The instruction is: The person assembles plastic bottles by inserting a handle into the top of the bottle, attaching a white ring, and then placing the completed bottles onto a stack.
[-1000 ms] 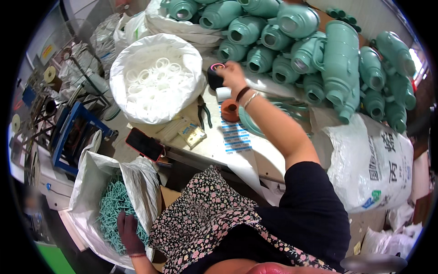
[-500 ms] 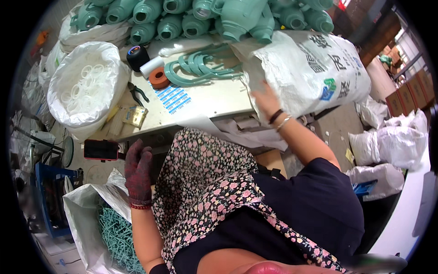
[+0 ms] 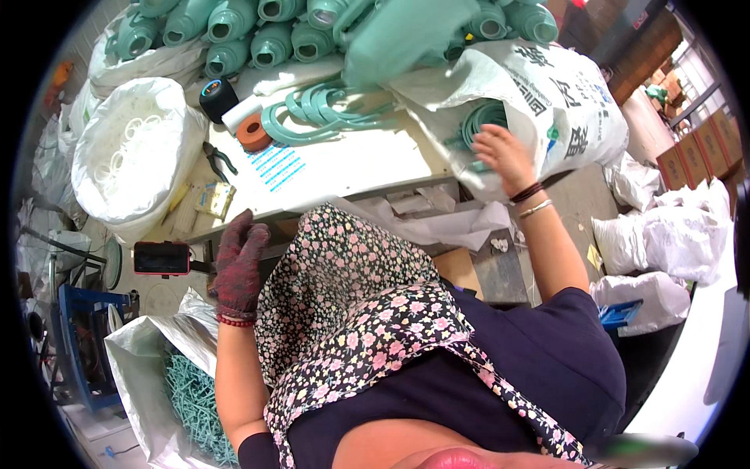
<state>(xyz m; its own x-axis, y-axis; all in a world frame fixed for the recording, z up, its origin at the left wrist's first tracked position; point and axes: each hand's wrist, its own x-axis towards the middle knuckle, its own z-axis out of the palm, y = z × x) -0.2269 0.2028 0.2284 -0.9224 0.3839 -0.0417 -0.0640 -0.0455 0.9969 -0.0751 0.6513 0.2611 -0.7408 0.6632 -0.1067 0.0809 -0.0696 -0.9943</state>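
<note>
My right hand, bare and with its fingers spread, is at the mouth of a white woven sack that lies on the table. Just past the fingertips, green curved plastic strips show inside the sack. My left hand wears a dark red and grey glove. Its fingers are stretched out, it holds nothing, and it hangs beside my floral apron near the table's front edge. On the table lie loose green plastic loops. Above them is a large green plastic piece, smeared by motion, against the stacked green bottle-shaped housings.
On the table's left stand a white-lined bucket of clear rings, pliers, orange tape and a black speaker. A phone is mounted at the front edge. A sack of green plastic scraps stands lower left; white sacks lie at right.
My right hand has moved right and slightly up along the sack, whose mouth now shows the green strips. The large green piece has shifted and tilted. My left hand barely moved.
</note>
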